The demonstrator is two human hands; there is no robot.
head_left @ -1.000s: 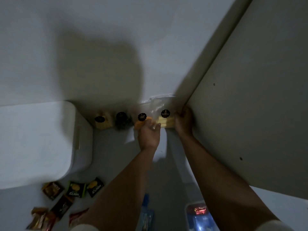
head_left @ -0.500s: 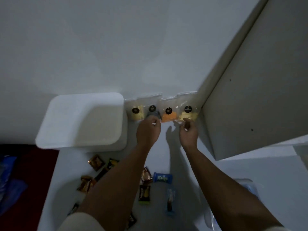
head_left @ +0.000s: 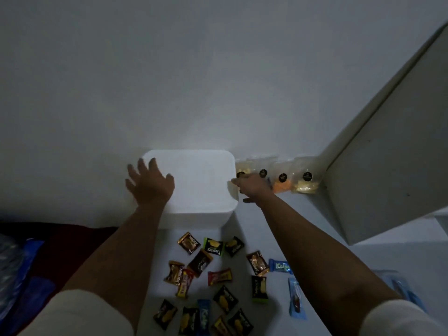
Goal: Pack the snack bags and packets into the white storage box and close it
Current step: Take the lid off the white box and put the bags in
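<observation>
Head view: a white storage box point(head_left: 194, 185), lid on, stands on a white desk point(head_left: 244, 224) against the wall. The left hand point(head_left: 149, 187), fingers spread and gripping nothing, rests on the lid, likely to steady it, while the right hand point(head_left: 254, 187) touches its right edge, grip unclear. Clear snack bags point(head_left: 281, 177) line the wall beside the box and small packets point(head_left: 218, 277) lie scattered in front, none packed yet.

Left hand point(head_left: 149, 184) spread flat, fingers straight; right hand point(head_left: 253, 187) reaching forward, fingers extended.
</observation>
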